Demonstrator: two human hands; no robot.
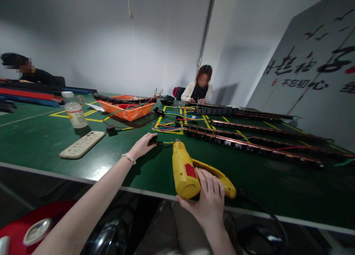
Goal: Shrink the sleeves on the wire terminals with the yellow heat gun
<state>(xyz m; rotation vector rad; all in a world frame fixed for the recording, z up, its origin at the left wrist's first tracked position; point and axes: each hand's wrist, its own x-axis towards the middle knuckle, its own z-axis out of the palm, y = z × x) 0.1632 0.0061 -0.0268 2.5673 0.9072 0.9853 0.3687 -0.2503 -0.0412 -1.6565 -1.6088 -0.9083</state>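
My left hand (pixel 142 145) is closed on a small black part (pixel 152 140) above the green tabletop. A yellow-green wire (pixel 168 142) runs from that part toward the nozzle of a yellow heat gun (pixel 183 170). The heat gun lies near the front edge of the table, its nozzle pointing away from me. My right hand (pixel 208 190) is wrapped round the rear of the gun's body, with the fingers between body and handle. Another small black part (pixel 110 128) with a wire lies further left.
A phone (pixel 82 145) and a bottle (pixel 74 114) stand left on the green table (pixel 133 207). Behind is an orange basket (pixel 130 114). Long black strips (pixel 255 148) with coloured wires (pixel 169 129) cover the right. Two people sit across the table.
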